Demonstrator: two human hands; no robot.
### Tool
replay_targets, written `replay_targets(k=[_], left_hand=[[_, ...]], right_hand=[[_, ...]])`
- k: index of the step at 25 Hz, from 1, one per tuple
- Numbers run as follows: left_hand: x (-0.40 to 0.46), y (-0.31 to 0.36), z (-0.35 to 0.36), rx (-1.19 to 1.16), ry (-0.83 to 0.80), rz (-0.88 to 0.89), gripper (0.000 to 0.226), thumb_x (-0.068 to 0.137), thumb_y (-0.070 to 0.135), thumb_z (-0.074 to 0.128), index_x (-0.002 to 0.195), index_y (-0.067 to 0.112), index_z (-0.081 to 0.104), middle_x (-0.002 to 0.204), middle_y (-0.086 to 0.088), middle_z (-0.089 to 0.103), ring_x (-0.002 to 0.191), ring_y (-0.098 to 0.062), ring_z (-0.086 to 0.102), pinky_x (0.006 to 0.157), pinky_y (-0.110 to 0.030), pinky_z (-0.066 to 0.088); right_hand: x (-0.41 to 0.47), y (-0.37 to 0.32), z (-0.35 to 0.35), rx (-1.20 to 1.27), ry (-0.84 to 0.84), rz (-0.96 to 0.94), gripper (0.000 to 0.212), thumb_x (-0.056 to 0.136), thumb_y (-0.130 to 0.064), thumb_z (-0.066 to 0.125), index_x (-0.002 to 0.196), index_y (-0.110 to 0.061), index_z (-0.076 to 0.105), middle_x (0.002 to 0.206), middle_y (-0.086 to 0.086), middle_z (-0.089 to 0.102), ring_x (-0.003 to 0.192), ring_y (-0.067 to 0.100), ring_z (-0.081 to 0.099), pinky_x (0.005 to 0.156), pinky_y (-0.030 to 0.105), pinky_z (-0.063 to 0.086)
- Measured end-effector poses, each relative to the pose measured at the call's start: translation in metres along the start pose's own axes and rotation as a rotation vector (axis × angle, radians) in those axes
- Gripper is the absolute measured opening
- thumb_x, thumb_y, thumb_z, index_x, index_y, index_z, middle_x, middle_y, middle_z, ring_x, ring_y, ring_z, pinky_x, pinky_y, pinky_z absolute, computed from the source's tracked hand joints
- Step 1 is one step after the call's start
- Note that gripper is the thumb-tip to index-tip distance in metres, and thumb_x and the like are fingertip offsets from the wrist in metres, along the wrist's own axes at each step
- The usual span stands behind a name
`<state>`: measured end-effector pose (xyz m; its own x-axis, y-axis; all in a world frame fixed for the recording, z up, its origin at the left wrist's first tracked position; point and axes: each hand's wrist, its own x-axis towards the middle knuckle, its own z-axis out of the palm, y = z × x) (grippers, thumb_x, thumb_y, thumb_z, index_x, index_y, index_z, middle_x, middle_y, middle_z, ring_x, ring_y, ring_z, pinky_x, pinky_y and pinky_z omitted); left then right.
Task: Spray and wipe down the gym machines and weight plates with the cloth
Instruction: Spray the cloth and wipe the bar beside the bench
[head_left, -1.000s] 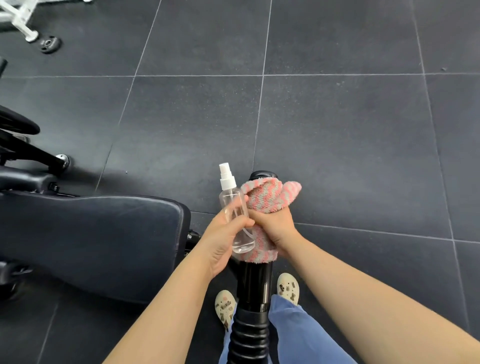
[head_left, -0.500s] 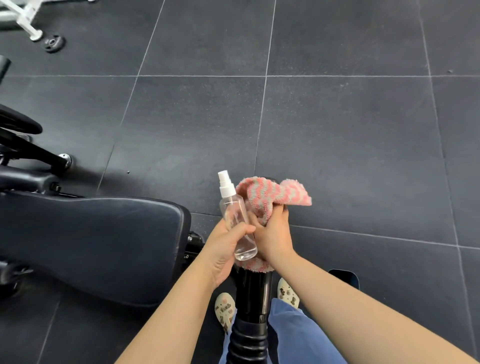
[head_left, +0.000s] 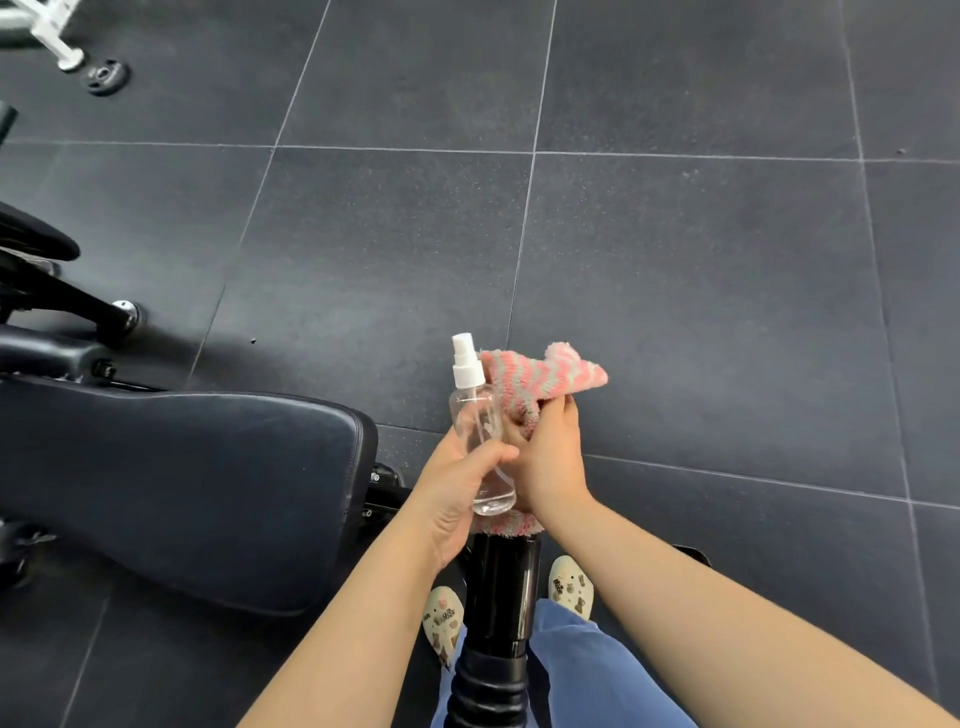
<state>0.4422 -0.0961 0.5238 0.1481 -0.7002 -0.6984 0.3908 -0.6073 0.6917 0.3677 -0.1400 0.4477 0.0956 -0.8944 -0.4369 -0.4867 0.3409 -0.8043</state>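
My left hand grips a clear spray bottle with a white nozzle, held upright. Beside it my right hand clutches a pink and grey striped cloth, wrapped over the top end of a black machine handle bar. The bar rises between my feet, with a ribbed grip lower down. The cloth hides the bar's tip, and a fringe of it shows under the bottle. The two hands touch each other.
A black padded bench lies to the left, with black frame parts behind it. A small weight plate and a white frame leg sit far left on the dark rubber tile floor.
My right hand has slid the cloth up over the bar's end, covering the black tip. The cloth's loose corner now sticks out to the right. The bottle stays upright in my left hand.
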Motion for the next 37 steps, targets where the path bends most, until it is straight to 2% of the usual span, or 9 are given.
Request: replay_targets(k=[2,5,9,12,16,26,29,32,37], left_hand=[[0.001,0.000,-0.004,-0.018,-0.002,-0.012,0.035,0.088,-0.005,0.048,0.104,0.025,0.059,0.099,-0.005,0.067,0.088,-0.016,0.063,0.080,-0.030,0.051],[0.003,0.000,-0.005,-0.015,-0.018,-0.026,0.038,0.090,-0.002,0.048,0.109,0.030,0.057,0.105,-0.003,0.067,0.097,-0.017,0.063,0.084,-0.031,0.050],[0.007,0.002,-0.002,-0.061,0.006,-0.026,0.029,0.089,-0.001,0.050,0.095,0.026,0.060,0.098,-0.003,0.066,0.093,-0.018,0.061,0.089,-0.035,0.048],[0.005,0.000,-0.003,-0.083,-0.002,0.000,0.032,0.089,-0.001,0.049,0.096,0.028,0.060,0.098,-0.003,0.066,0.094,-0.018,0.061,0.093,-0.038,0.046],[0.003,-0.006,-0.007,-0.156,0.036,0.011,0.027,0.089,-0.001,0.050,0.096,0.023,0.061,0.094,-0.003,0.066,0.090,-0.019,0.061,0.088,-0.037,0.048],[0.014,-0.002,-0.004,-0.177,-0.029,0.024,0.031,0.090,-0.003,0.048,0.099,0.024,0.059,0.090,0.004,0.067,0.086,-0.012,0.061,0.077,-0.027,0.049],[0.015,-0.002,-0.011,-0.180,0.000,0.006,0.030,0.089,-0.003,0.050,0.100,0.023,0.060,0.094,0.002,0.067,0.090,-0.015,0.061,0.082,-0.031,0.049],[0.012,-0.002,-0.020,-0.166,0.009,-0.007,0.030,0.088,-0.002,0.051,0.103,0.022,0.060,0.105,-0.005,0.064,0.101,-0.021,0.058,0.092,-0.037,0.045],[0.003,0.001,-0.037,-0.091,-0.011,0.048,0.029,0.089,-0.003,0.050,0.097,0.024,0.058,0.087,0.004,0.067,0.082,-0.008,0.064,0.076,-0.026,0.051]], right_hand=[[0.012,-0.001,-0.004,0.039,-0.038,0.012,0.071,0.077,-0.038,0.073,0.132,-0.007,0.041,0.131,0.009,0.046,0.116,0.024,0.051,0.099,0.039,0.044],[0.045,0.002,-0.025,0.327,-0.342,0.122,0.081,0.049,-0.037,0.086,0.120,-0.011,0.057,0.113,0.007,0.067,0.104,0.019,0.064,0.095,0.041,0.050],[0.061,-0.002,-0.043,0.482,-0.652,0.276,0.064,0.064,-0.015,0.083,0.121,-0.001,0.058,0.113,0.018,0.066,0.103,0.030,0.065,0.093,0.046,0.050],[0.051,-0.009,-0.040,0.282,-0.388,0.151,0.043,0.075,-0.021,0.078,0.111,-0.004,0.063,0.104,0.008,0.069,0.096,0.021,0.066,0.090,0.040,0.052],[0.034,-0.024,-0.040,-0.185,-0.136,-0.148,0.028,0.083,-0.035,0.070,0.097,-0.013,0.062,0.085,-0.005,0.062,0.078,0.010,0.056,0.062,0.020,0.039],[0.094,-0.060,-0.034,-0.540,-0.676,0.149,0.053,0.080,-0.044,0.064,0.120,-0.011,0.055,0.117,0.009,0.060,0.103,0.029,0.061,0.091,0.045,0.051],[0.088,-0.067,-0.024,-0.673,-0.534,0.079,0.044,0.084,-0.040,0.060,0.112,-0.006,0.057,0.111,0.011,0.059,0.100,0.029,0.057,0.083,0.029,0.046],[0.065,-0.061,-0.016,-0.620,-0.233,0.013,0.018,0.087,-0.029,0.052,0.086,-0.011,0.055,0.092,0.010,0.062,0.082,0.030,0.054,0.067,0.029,0.040],[0.041,-0.046,-0.013,-0.519,-0.031,-0.094,0.012,0.087,-0.024,0.049,0.080,-0.015,0.050,0.088,0.005,0.055,0.085,0.027,0.051,0.065,0.031,0.038]])
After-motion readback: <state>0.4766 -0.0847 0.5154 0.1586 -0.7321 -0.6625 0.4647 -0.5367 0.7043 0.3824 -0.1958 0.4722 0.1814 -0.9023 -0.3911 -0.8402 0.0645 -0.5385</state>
